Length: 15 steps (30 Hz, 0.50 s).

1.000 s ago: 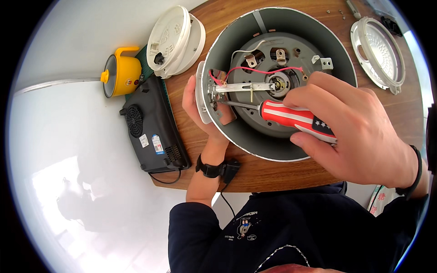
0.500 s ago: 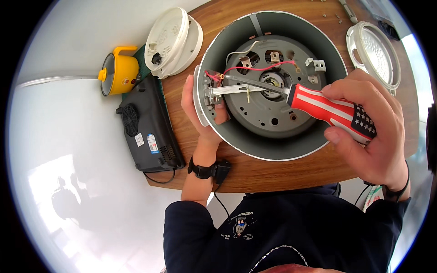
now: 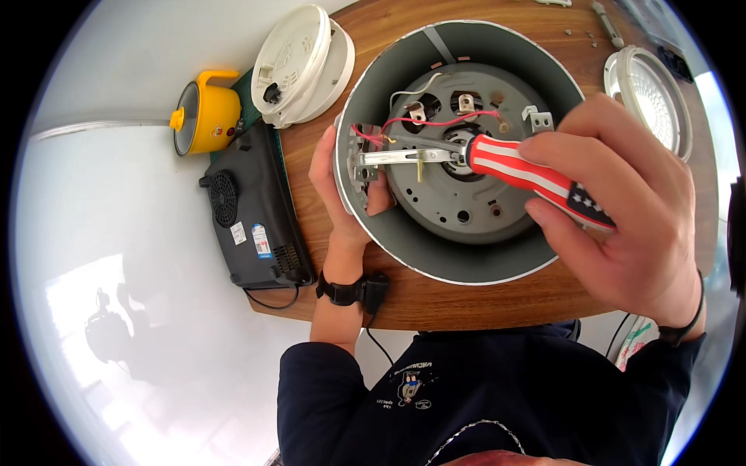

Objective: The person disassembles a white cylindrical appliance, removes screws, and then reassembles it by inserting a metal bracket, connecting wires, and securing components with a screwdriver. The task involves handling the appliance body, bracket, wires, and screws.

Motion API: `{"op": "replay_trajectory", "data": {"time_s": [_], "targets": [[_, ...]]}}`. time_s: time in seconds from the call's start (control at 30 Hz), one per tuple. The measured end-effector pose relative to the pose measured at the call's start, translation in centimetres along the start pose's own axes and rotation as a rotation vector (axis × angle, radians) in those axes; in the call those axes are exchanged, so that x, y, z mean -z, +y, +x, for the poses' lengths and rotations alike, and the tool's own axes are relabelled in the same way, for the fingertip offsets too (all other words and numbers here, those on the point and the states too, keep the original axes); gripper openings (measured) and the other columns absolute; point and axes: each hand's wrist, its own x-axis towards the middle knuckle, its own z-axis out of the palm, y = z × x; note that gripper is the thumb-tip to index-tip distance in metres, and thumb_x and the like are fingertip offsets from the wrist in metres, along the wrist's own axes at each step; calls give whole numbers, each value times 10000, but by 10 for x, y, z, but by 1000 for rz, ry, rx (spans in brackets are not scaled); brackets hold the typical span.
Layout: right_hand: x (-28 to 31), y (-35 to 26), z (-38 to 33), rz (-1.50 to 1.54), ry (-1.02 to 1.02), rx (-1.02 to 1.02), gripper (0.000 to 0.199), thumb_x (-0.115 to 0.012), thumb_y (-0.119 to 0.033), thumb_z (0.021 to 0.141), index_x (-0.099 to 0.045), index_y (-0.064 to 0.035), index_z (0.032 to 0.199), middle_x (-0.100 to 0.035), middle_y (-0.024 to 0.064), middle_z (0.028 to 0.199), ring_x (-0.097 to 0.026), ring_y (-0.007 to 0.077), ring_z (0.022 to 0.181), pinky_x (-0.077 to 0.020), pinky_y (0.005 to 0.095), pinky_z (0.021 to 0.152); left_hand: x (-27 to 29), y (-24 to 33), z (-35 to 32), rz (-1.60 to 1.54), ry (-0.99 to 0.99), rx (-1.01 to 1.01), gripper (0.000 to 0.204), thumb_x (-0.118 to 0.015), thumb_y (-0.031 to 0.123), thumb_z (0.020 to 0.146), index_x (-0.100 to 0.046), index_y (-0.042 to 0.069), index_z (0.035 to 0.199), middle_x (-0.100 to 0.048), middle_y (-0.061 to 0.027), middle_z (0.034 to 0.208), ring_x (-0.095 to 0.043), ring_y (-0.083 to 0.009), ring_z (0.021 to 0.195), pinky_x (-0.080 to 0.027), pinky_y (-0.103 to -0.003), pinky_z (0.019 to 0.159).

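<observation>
Closer and larger than half a second ago: right hand (image 3: 622, 210) swung in toward the middle, wrapped tight round the red-and-white striped screwdriver (image 3: 536, 180), blade tip now laid at the hub of the grey base plate (image 3: 458, 194) rather than out toward 3 o'clock. Handle end, dark with pale specks, tucked under the fingers.

Left hand (image 3: 342, 194) unchanged in grip: curled over the rim of the round grey cooker shell (image 3: 435, 256) at 9 o'clock, thumb inside against the wall, just beside the silver metal bracket (image 3: 396, 158). Black wristband (image 3: 346, 291) on that wrist.

Cooker shell upended at the centre of the brown wooden counter (image 3: 311, 155), red wire (image 3: 435, 123) and white wire looped across the top of the plate at 12 o'clock.

At 10 o'clock, black flat appliance (image 3: 249, 210) hanging over the counter edge, with a small white rectangular label and a blue-and-white one on its side; print too small to make out. Above it a small yellow pot (image 3: 206, 116). White round lid (image 3: 299, 62) at 11 o'clock. Another round, pale-rimmed lid (image 3: 649, 97) at 2 o'clock, possibly clear in the centre.
</observation>
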Motion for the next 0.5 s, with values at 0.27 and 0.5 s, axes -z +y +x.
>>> {"op": "replay_trajectory", "data": {"time_s": [0.27,0.5], "targets": [[-1,-4,51,-169,-145,169,360,-793,7,710,-712,-22,1059,-594,106,898,-619,248,695,-476,350,585,0,3,1,187,10,-5,708,-621,-79,904,-299,-23,1532,-565,-206,1367,-622,-245,1185,-501,-383,1037],[-7,5,60,-207,-211,239,340,-775,-14,736,-706,-16,1069,-603,108,905,-622,243,703,-479,347,594,-9,-3,2,53,33,4,686,-611,-77,914,-317,-25,1531,-578,-217,1393,-630,-252,1208,-512,-388,1041]]}}
